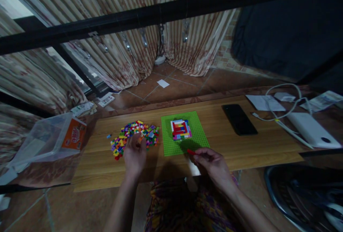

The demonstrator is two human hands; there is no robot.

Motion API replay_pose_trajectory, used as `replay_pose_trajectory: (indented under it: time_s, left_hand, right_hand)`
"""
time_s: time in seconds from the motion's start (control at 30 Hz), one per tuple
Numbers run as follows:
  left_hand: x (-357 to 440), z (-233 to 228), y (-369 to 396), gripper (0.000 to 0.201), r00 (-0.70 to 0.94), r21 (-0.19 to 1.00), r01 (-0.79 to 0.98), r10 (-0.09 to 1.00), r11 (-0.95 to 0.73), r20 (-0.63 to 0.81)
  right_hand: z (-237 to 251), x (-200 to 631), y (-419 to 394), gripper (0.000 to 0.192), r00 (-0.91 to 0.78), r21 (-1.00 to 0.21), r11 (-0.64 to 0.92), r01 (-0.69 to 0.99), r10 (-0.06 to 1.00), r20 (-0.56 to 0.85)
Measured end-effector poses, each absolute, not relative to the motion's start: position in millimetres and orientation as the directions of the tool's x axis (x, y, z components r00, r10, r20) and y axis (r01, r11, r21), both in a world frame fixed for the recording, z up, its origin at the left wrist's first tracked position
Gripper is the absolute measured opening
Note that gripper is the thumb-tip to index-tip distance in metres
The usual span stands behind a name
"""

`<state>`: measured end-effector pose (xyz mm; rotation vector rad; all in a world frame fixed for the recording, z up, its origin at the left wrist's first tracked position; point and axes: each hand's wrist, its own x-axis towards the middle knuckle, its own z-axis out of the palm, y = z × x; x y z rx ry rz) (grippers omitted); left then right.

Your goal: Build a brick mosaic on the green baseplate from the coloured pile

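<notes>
My right hand (pixel 211 160) pinches a small red toy brick (pixel 190 152) between thumb and fingers, just over the near edge of a green baseplate (pixel 199 126). On that plate stands a low rectangular build (pixel 180 129) of white, red, blue, yellow and pink bricks. My left hand (pixel 135 151) is over the near side of a pile of loose coloured bricks (pixel 139 127), its fingers curled down toward them. Whether those fingers hold a brick cannot be made out.
The wooden table (pixel 214 146) bears a black phone (pixel 239 119), a white cable (pixel 270 119) and a white power bank (pixel 316 130) on the right. A clear plastic box (pixel 45 135) with an orange label stands at the left. Dark bars cross in front of the curtains (pixel 128 57).
</notes>
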<state>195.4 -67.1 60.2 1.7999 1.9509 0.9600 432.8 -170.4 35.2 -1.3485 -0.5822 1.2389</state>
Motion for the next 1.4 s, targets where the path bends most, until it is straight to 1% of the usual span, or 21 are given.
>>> replay_pose_trajectory:
  time_s: [0.03, 0.1, 0.17, 0.23, 0.3, 0.43, 0.6, 0.73, 0.83, 0.93, 1.07, 1.17, 1.33, 1.4]
  left_hand:
    - [204.9, 61.1, -74.2, 0.034, -0.092, 0.741, 0.671, 0.986, -0.040, 0.137]
    - [225.3, 61.1, -89.3, 0.033, 0.113, 0.873, 0.486, 0.994, -0.052, -0.004]
    - [243.7, 59.9, -101.8, 0.033, 0.271, 0.939, 0.339, 0.951, 0.053, -0.151]
    - [256.3, 59.5, -108.5, 0.032, 0.320, 0.957, 0.233, 0.916, 0.172, -0.242]
    - [262.0, 60.9, -109.3, 0.027, 0.316, 0.953, 0.162, 0.902, 0.256, -0.296]
    - [261.8, 64.3, -104.3, 0.021, 0.309, 0.937, 0.119, 0.884, 0.330, -0.350]
    - [260.9, 55.5, -102.5, 0.017, 0.315, 0.947, 0.143, 0.894, 0.288, -0.319]
    - [262.0, 45.0, -101.4, 0.013, 0.286, 0.973, 0.155, 0.934, 0.174, -0.212]
    - [263.8, 41.1, -98.1, 0.010, 0.264, 0.980, 0.172, 0.954, 0.100, -0.144]
    - [266.7, 40.0, -92.8, 0.007, 0.247, 0.979, 0.195, 0.963, 0.060, -0.109]
    - [270.5, 41.2, -83.7, 0.009, 0.206, 0.976, 0.216, 0.976, 0.028, -0.073]
    - [271.5, 41.3, -76.4, 0.011, 0.158, 0.970, 0.243, 0.987, 0.001, -0.041]
    - [271.0, 36.3, -66.3, 0.014, 0.110, 0.956, 0.292, 0.994, -0.004, -0.029]
    - [271.2, 34.3, -64.0, 0.014, 0.104, 0.951, 0.308, 0.994, 0.001, -0.035]
  right_hand:
    - [37.4, 430.2, -169.2, 0.029, 0.337, -0.939, -0.204, -0.276, 0.895, -0.293]
    - [42.6, 424.7, -166.7, 0.022, 0.363, -0.976, -0.151, -0.159, 0.910, -0.200]
    - [47.5, 420.2, -164.3, 0.013, 0.349, -0.998, -0.066, -0.021, 0.935, -0.069]
    - [50.5, 418.2, -162.3, 0.007, 0.297, -0.995, 0.028, 0.095, 0.953, 0.055]
    - [50.9, 418.6, -160.6, 0.008, 0.251, -0.983, 0.090, 0.159, 0.959, 0.129]
    - [47.6, 422.5, -158.1, 0.008, 0.216, -0.978, 0.094, 0.187, 0.967, 0.135]
    - [44.9, 426.4, -156.5, 0.010, 0.176, -0.975, 0.066, 0.214, 0.979, 0.105]
    - [43.3, 431.8, -154.1, 0.017, 0.172, -0.960, 0.008, 0.281, 0.983, 0.058]
    - [43.3, 435.9, -148.7, 0.016, 0.148, -0.927, 0.034, 0.373, 0.984, 0.096]
    - [43.5, 438.0, -139.0, 0.016, 0.100, -0.883, 0.110, 0.456, 0.980, 0.174]
    - [41.1, 438.5, -120.9, 0.019, 0.017, -0.783, 0.236, 0.576, 0.954, 0.299]
    - [38.3, 438.6, -106.8, 0.022, -0.028, -0.681, 0.287, 0.674, 0.931, 0.364]
    - [34.0, 439.7, -90.8, 0.023, -0.096, -0.529, 0.334, 0.780, 0.899, 0.427]
    - [32.3, 439.9, -88.5, 0.024, -0.115, -0.493, 0.341, 0.801, 0.895, 0.431]
